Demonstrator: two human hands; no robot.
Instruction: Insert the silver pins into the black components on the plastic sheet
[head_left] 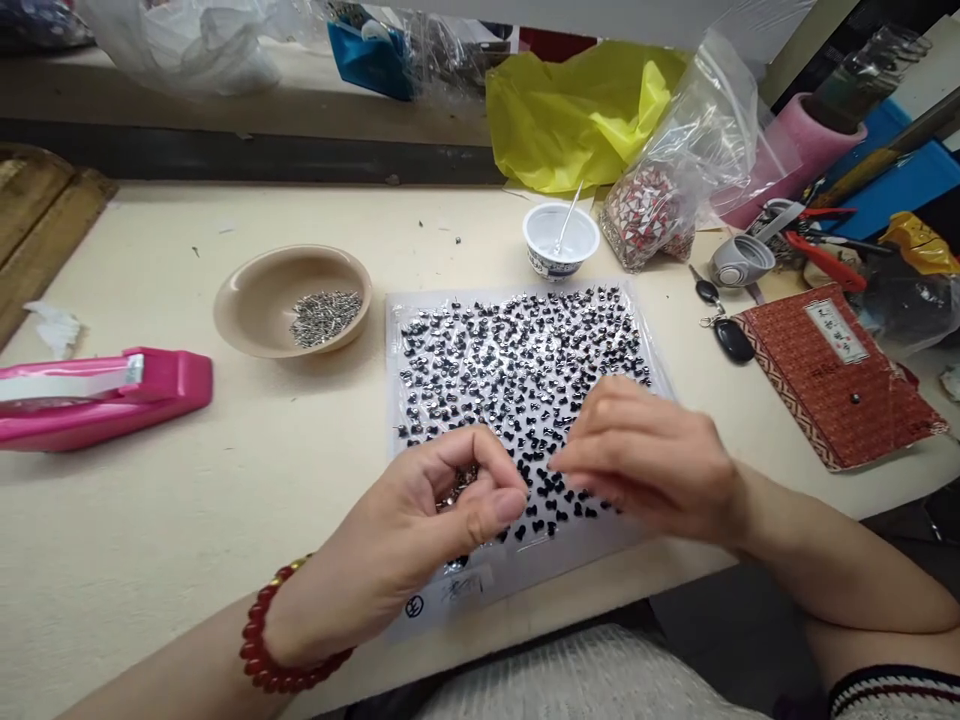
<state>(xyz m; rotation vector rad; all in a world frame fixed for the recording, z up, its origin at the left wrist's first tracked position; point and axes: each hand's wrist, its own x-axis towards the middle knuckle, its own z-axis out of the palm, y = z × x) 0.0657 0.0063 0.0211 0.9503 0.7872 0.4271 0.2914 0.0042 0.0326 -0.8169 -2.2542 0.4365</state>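
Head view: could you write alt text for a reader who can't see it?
A person's left hand holds small metallic pieces beside the right hand, both over a sheet dotted with black pieces. A tan bowl of metal bits and a pink tape dispenser sit at left, a red booklet at right.

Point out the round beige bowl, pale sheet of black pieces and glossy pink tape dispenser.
Round beige bowl (255,310): head view, inner wall.
Pale sheet of black pieces (562,564): head view, bare near margin.
Glossy pink tape dispenser (146,403): head view, body side.
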